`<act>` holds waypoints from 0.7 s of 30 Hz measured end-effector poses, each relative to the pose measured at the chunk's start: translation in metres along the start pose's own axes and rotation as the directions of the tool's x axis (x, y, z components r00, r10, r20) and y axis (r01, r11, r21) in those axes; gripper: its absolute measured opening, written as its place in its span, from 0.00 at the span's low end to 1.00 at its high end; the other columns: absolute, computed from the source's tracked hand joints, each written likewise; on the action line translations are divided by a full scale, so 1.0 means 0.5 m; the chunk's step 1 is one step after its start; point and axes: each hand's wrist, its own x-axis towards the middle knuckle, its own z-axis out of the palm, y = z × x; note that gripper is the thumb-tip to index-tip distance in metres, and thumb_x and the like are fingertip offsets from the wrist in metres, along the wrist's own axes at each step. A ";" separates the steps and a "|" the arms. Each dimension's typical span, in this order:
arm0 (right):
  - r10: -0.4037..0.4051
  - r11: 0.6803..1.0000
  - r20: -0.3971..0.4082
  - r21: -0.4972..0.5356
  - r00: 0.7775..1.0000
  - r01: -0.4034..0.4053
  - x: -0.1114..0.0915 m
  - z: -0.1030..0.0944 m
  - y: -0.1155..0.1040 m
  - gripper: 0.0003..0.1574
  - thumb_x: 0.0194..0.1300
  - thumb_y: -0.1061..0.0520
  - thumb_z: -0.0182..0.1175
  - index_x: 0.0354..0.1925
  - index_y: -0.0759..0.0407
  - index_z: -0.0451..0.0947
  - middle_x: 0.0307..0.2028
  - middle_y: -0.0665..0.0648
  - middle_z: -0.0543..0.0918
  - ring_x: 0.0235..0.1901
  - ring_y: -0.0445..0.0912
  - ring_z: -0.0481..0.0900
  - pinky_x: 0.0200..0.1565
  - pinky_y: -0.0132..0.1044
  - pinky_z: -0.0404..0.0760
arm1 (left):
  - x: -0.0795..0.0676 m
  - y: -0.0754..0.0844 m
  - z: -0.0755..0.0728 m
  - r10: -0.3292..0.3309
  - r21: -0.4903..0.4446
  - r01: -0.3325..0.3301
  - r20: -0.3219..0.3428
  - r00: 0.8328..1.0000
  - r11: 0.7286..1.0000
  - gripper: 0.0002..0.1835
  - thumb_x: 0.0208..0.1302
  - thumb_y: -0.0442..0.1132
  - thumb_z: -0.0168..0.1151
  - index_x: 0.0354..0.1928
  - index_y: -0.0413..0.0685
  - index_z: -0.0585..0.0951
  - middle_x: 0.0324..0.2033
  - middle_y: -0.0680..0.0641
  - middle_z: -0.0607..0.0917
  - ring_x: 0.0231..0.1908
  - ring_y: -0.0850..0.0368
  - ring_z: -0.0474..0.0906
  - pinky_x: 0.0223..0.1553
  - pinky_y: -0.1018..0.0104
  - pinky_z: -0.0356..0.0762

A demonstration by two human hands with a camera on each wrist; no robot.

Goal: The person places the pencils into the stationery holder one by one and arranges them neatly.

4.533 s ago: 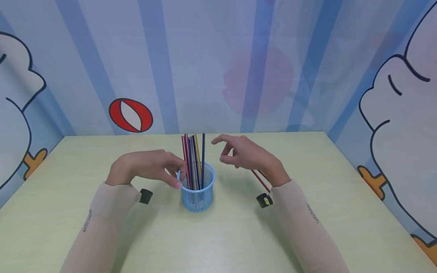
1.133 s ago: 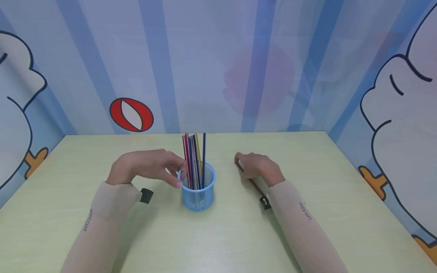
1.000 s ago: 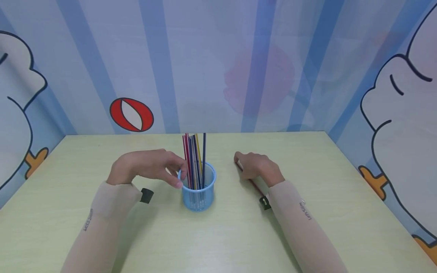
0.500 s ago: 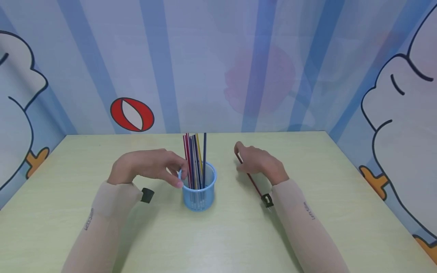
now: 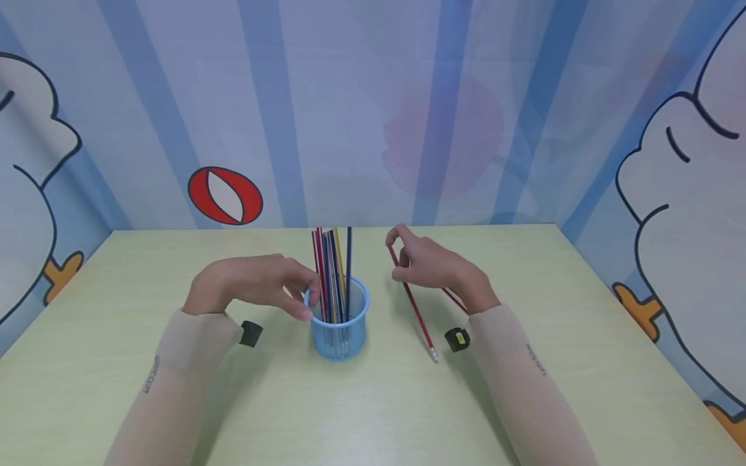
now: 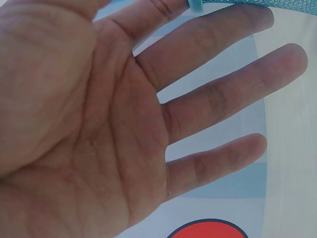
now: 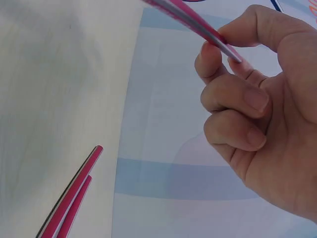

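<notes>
A light-blue pen holder [image 5: 339,340] stands upright on the table, with several pencils [image 5: 332,278] in it, red, dark blue and yellow. My left hand [image 5: 259,279] pinches its rim at the left side, between thumb and index finger; the other fingers stretch out loosely in the left wrist view. Right of the holder, my right hand [image 5: 434,262] pinches a red pencil [image 5: 416,310] by its far end, the pencil slanting down toward me with its silver-and-white eraser end nearest. Two more red pencils [image 7: 74,198] lie on the table, partly hidden under the right wrist in the head view.
The pale wooden table [image 5: 361,414] runs back to an upright backdrop [image 5: 350,116] with blue stripes and cartoon figures. Black wrist cameras [image 5: 457,340] hang beneath both sleeves.
My right hand has gone down to the table, taken hold of a red pencil and lifted it, swinging slightly left toward the holder. My left hand keeps its place at the rim.
</notes>
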 end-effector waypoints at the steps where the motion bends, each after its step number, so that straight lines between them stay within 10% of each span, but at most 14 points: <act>1: -0.003 1.000 -0.009 0.008 1.000 0.003 0.000 -0.001 0.000 0.28 0.67 0.59 0.56 0.61 0.53 0.56 0.30 0.59 0.82 0.25 0.47 0.71 0.34 0.41 0.72 | 0.000 0.000 0.000 0.000 0.000 0.000 0.000 1.000 1.000 0.10 0.63 0.47 0.70 0.41 0.54 0.80 0.53 0.50 0.83 0.55 0.51 0.79 0.56 0.45 0.76; 21: -0.133 0.980 -0.267 0.108 0.955 0.167 -0.022 -0.022 -0.033 0.26 0.66 0.62 0.53 0.58 0.50 0.58 0.33 0.56 0.80 0.20 0.48 0.65 0.29 0.43 0.71 | 0.000 0.002 0.000 -0.013 0.000 0.013 0.002 1.000 1.000 0.10 0.63 0.46 0.70 0.42 0.53 0.80 0.53 0.50 0.83 0.55 0.50 0.79 0.56 0.45 0.75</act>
